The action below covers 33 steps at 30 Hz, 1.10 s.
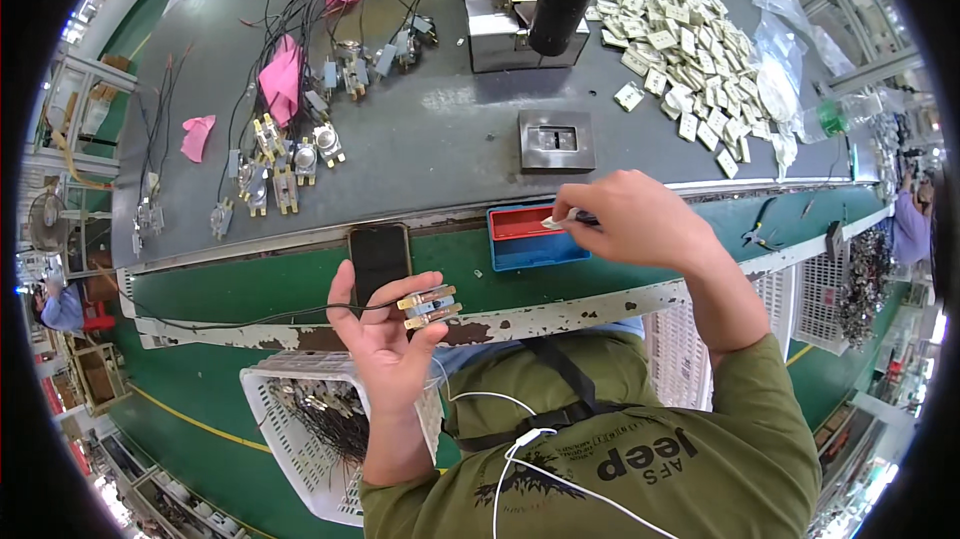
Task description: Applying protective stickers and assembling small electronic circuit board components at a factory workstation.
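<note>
My left hand (390,339) is closed on a small electrical part (428,307) with brass prongs, a grey-blue middle and a black wire trailing left. It holds the part over the table's near edge, just below a dark phone (380,257). My right hand (640,219) is pinched over a small blue bin (540,256) with a red tray (522,223) inside. Between its fingers is a thin dark tool (588,218), partly hidden by the hand. A small whitish piece (551,224) shows at the fingertips; whether it is gripped I cannot tell.
White plastic pieces (690,54) are heaped at the far right by a clear bag. Wired parts (285,169) and pink scraps (280,79) lie left. A metal block (556,142) and a black-column fixture (525,39) stand mid-table. White baskets (300,439) flank my lap.
</note>
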Each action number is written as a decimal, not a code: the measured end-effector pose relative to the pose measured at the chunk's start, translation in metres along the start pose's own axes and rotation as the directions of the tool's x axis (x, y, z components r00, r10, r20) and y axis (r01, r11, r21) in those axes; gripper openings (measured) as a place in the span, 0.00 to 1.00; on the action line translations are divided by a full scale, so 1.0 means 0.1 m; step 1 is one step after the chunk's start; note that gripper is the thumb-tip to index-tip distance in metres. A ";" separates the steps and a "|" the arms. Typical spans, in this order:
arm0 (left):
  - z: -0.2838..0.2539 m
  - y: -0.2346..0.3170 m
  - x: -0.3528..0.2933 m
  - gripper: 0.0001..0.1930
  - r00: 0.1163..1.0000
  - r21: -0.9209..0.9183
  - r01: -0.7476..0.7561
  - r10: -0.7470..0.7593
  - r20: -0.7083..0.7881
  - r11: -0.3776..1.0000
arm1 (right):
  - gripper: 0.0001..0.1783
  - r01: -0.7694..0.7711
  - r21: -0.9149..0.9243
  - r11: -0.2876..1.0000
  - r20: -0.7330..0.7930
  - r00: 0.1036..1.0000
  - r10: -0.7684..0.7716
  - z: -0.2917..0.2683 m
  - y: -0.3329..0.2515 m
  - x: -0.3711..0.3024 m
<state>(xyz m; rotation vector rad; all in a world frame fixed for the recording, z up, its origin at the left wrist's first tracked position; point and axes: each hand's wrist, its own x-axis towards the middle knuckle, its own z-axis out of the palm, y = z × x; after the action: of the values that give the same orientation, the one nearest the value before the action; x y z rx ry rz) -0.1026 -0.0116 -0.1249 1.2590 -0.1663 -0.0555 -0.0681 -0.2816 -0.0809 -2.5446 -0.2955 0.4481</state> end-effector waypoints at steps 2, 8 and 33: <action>-0.01 -0.02 0.00 0.42 1.000 -0.005 0.010 -0.010 0.003 1.000 | 0.07 0.076 -0.040 0.996 -0.015 0.997 -0.077 0.04 0.02 0.07; -0.07 -0.05 0.01 0.40 1.000 -0.017 -0.014 0.014 0.009 1.000 | 0.08 0.051 -0.201 0.978 0.068 0.997 -0.038 0.10 0.00 0.19; -0.08 -0.05 0.01 0.46 1.000 -0.004 -0.024 0.024 -0.014 1.000 | 0.08 0.061 -0.193 0.979 0.033 0.998 -0.056 0.25 0.10 0.26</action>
<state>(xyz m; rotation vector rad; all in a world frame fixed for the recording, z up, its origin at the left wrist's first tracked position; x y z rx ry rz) -0.1000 -0.0058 -0.1324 1.2523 -0.1686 -0.0262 -0.0523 -0.2701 -0.1130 -2.7124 -0.4431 0.4508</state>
